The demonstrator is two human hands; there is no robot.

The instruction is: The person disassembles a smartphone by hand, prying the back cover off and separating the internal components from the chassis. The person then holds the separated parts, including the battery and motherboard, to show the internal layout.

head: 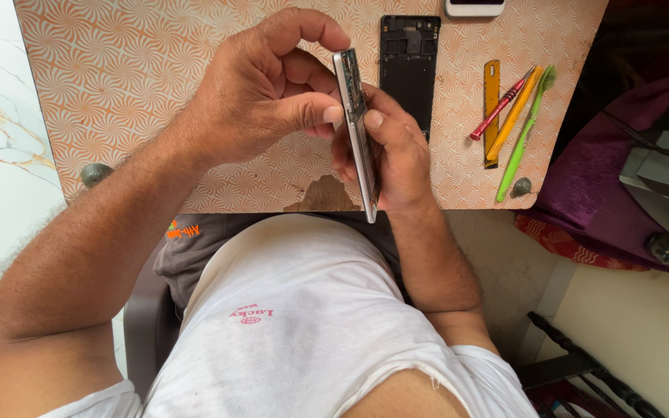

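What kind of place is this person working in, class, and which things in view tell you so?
Probably a small phone-repair bench. Both hands, left hand and right hand, hold an opened phone on edge; a stripped phone frame and plastic pry tools lie on the patterned table.

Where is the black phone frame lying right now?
In the head view, the black phone frame lies flat at the table's far edge, just beyond the right hand, left of the yellow ruler.
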